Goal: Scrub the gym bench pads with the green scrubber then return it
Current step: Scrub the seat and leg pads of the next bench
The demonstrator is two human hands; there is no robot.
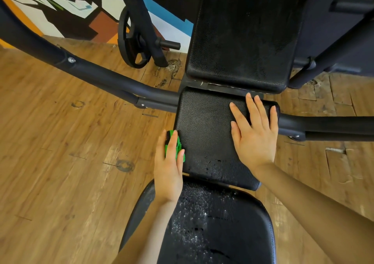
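Hands worked the middle pad (206,134): the left hand (169,168) gripped the green scrubber (179,145), seemingly touching the pad's left edge; the right hand (256,134) lay flat, fingers spread, on its right side.

black bench pads (204,120) on a frame (101,75), wooden floor (60,162) beneath.
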